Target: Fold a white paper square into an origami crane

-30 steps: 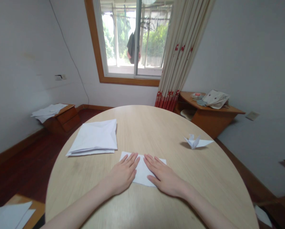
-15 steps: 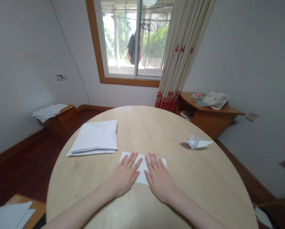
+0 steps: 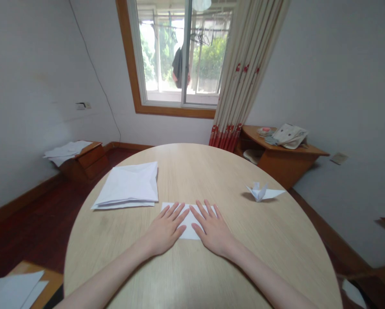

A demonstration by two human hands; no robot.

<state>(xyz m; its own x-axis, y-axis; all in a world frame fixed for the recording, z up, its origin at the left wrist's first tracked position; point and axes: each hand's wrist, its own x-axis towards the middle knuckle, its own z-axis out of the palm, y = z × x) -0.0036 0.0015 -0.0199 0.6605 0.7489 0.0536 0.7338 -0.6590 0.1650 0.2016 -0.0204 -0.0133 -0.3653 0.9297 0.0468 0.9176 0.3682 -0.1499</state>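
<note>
A small white sheet of paper (image 3: 190, 229) lies flat on the round wooden table (image 3: 192, 171). My left hand (image 3: 165, 229) rests palm down on its left part, fingers spread and pointing away from me. On the right part lies my right hand (image 3: 213, 227), also flat with fingers apart. The paper shows between the two thumbs and index fingers; its sides are mostly covered by the hands. Neither hand grasps anything. A folded paper crane (image 3: 260, 192) stands on the table to the right, apart from my right hand.
A stack of larger white paper sheets (image 3: 128, 184) lies at the table's left. Beyond it is a low cabinet (image 3: 91, 156) with papers on it. A wooden desk (image 3: 285, 152) holding a cloth bag (image 3: 291, 135) stands behind right. More sheets (image 3: 12, 289) lie at lower left.
Both hands have stayed flat on the paper and shifted slightly; my right hand's index finger has moved left, closer to the left hand. The paper sits a little farther up in view.
</note>
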